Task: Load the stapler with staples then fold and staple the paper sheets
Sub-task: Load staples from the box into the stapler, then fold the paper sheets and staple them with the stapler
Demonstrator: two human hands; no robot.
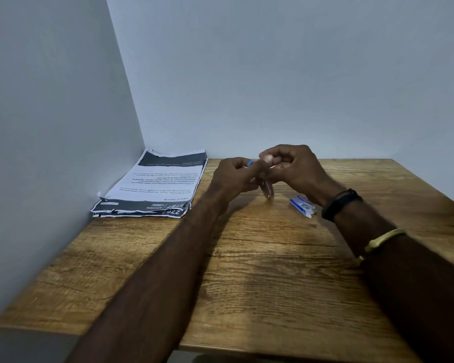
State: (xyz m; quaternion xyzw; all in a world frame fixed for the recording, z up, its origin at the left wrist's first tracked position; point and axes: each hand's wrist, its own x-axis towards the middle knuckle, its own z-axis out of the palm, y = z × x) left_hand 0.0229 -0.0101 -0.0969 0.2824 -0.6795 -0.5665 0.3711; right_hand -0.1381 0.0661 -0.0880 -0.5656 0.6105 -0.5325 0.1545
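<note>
1. Your left hand (236,176) is raised slightly above the far middle of the desk (247,284). Its fingers curl round the stapler (267,192), and a small blue part of the stapler shows between them near the top.
2. Your right hand (295,167) meets the left one from the other side, and the two touch. Its fingers are curled in, and the thumb and fingertips pinch the stapler's upper end. The spot is too blurred to tell whether a strip of staples sits there.
3. The stapler hangs between both hands, its pale lower end pointing down at the desk. You cannot tell whether that end touches the wood.
4. The staple box (302,205), small, blue and white, lies flat on the desk just right of the stapler. It is near your right wrist and neither hand touches it.
5. The paper sheets (155,184) lie stacked in the desk's far left corner against the left wall. They are printed side up, with dark bands at the near and far ends and ragged edges, and lie apart from your left hand.
6. A black band (341,204) circles your right wrist, and a gold bangle (383,238) sits further up the forearm.
7. Plain pale walls (273,74) stand behind and to the left of the desk.
</note>
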